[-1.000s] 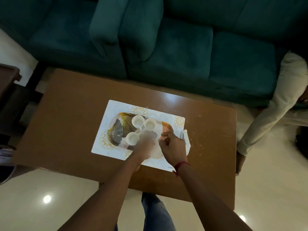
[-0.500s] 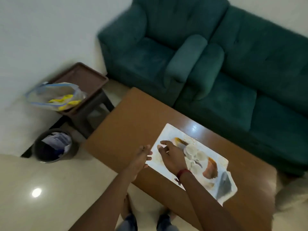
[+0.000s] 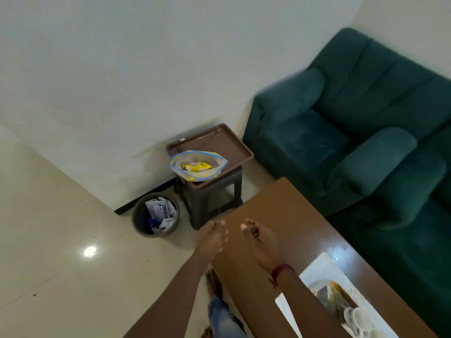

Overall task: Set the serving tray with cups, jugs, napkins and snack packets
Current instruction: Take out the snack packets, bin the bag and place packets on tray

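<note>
The white patterned serving tray (image 3: 319,269) lies on the brown table at the lower right, partly hidden by my right forearm. White cups (image 3: 361,319) stand on it near the frame's bottom edge. A clear plastic bag with yellow snack packets (image 3: 198,167) rests on a dark stool by the wall. My left hand (image 3: 211,236) hangs over the floor at the table's left corner, fingers loosely together, holding nothing. My right hand (image 3: 260,240) hovers over the table's bare end, fingers curled, nothing visible in it. Both hands are well short of the bag.
A brown empty tray (image 3: 227,140) sits on the stool (image 3: 212,196) under the bag. A dark bin (image 3: 156,214) with crumpled paper stands on the floor left of the stool. A green sofa (image 3: 353,132) fills the right side. My leg in jeans (image 3: 222,315) shows below.
My view has swung left, away from the serving tray toward the stool and bin. Both hands left the tray and now reach out past the table's left end.
</note>
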